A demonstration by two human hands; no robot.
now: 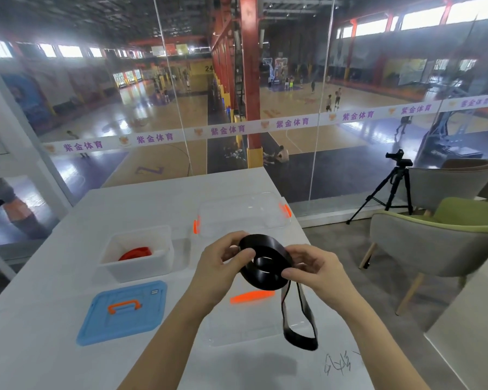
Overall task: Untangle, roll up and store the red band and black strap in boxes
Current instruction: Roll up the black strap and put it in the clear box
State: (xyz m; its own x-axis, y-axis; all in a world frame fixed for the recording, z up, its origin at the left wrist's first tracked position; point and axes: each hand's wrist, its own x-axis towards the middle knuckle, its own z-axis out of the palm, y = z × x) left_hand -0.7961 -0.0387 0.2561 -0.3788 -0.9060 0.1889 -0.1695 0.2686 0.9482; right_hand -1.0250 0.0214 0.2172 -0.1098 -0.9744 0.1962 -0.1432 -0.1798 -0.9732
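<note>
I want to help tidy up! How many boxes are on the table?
2. A white box, holding the red band, sits on the left. A clear box with orange clips stands farther back, to the right. None looks hidden.

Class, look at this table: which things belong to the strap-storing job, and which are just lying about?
Job: black strap, gripped by left hand and right hand; red band inside white box; clear box; blue lid.
Lying about: tripod; green chair.
</note>
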